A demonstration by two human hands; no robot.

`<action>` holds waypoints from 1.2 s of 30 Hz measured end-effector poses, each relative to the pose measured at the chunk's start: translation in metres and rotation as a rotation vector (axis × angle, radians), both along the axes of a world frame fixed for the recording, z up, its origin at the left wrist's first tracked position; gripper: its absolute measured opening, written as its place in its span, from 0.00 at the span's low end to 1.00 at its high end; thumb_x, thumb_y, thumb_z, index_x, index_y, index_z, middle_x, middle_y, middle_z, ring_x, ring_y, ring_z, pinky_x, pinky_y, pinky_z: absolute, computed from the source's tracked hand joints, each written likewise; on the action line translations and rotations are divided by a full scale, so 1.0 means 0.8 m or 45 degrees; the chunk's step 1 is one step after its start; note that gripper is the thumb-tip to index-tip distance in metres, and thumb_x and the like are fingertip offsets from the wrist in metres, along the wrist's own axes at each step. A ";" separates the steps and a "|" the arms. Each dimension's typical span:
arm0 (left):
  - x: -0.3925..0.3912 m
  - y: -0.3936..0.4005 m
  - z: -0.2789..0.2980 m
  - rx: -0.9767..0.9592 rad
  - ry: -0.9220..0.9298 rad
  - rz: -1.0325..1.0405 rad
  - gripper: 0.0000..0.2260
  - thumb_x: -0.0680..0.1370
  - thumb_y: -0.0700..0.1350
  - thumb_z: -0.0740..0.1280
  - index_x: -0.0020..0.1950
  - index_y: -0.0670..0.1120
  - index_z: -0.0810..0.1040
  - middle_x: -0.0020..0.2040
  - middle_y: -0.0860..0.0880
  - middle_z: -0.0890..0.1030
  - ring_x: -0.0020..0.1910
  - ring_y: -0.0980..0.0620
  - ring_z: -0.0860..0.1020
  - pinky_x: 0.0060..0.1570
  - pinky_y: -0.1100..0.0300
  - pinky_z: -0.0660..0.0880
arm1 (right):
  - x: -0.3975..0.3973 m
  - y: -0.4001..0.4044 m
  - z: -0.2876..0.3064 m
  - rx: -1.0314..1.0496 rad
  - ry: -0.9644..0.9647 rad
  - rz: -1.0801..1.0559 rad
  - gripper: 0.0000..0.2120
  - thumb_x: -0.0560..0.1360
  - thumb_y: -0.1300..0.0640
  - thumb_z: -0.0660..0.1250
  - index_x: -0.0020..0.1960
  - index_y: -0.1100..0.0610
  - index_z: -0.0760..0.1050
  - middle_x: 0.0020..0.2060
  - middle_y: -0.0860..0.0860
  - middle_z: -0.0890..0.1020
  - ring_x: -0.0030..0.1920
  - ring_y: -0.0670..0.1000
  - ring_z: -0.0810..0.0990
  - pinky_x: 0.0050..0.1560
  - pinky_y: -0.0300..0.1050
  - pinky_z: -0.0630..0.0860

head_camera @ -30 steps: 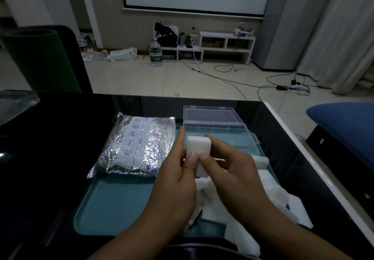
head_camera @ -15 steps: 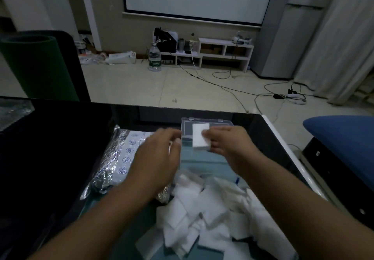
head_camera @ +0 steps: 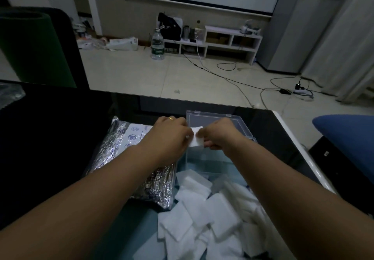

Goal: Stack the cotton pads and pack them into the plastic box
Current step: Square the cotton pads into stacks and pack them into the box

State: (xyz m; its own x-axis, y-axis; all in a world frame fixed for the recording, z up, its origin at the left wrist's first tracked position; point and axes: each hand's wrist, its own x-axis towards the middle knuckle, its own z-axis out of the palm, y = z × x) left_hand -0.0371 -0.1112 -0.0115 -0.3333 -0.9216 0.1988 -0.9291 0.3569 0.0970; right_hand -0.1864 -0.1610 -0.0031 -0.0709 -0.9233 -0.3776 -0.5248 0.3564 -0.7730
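Two hands meeting over the far middle of the dark worktop, above the teal tray. Left hand and right hand both pinching one small stack of cotton pads, fingers curled round its sides, the stack upright between them and held over the near end of the clear plastic box. Box open, lid tipped back toward the far edge of the worktop, its floor bare where visible. Crowded to the left by a crinkled silver foil bag, just beside the box and under the left forearm. Hemmed in on the near side by a loose heap of pads, white, square, soft-edged, lying at all angles across the tray between the forearms. White right edge of the worktop close beside the box; wide dark surface free to the left. Held stack white, flat-faced, edges fairly even.
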 end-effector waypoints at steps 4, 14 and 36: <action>0.002 0.005 0.000 0.010 -0.069 -0.052 0.13 0.81 0.49 0.60 0.64 0.55 0.78 0.64 0.53 0.74 0.62 0.50 0.70 0.67 0.52 0.61 | 0.001 0.001 0.001 0.023 0.062 0.010 0.15 0.73 0.62 0.72 0.56 0.63 0.73 0.45 0.60 0.81 0.32 0.51 0.80 0.21 0.36 0.72; 0.002 0.010 -0.009 0.004 -0.348 -0.235 0.18 0.79 0.48 0.59 0.68 0.52 0.75 0.71 0.52 0.71 0.72 0.48 0.64 0.69 0.50 0.59 | 0.004 0.006 -0.037 -0.225 0.415 0.037 0.09 0.68 0.52 0.75 0.40 0.58 0.80 0.36 0.54 0.82 0.38 0.54 0.82 0.44 0.53 0.82; -0.032 0.055 0.030 0.128 -0.213 -0.086 0.28 0.77 0.41 0.61 0.77 0.49 0.61 0.76 0.50 0.65 0.76 0.48 0.59 0.74 0.52 0.54 | -0.121 0.199 0.025 -0.699 0.371 0.372 0.10 0.78 0.51 0.64 0.58 0.45 0.78 0.53 0.37 0.78 0.54 0.37 0.76 0.57 0.34 0.70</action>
State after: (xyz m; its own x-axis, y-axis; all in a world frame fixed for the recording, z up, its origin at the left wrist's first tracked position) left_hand -0.0623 -0.0670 0.0126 -0.4158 -0.9084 0.0434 -0.9094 0.4154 -0.0185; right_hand -0.2835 -0.0017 0.0171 0.1823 -0.9721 0.1473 -0.7540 -0.2344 -0.6137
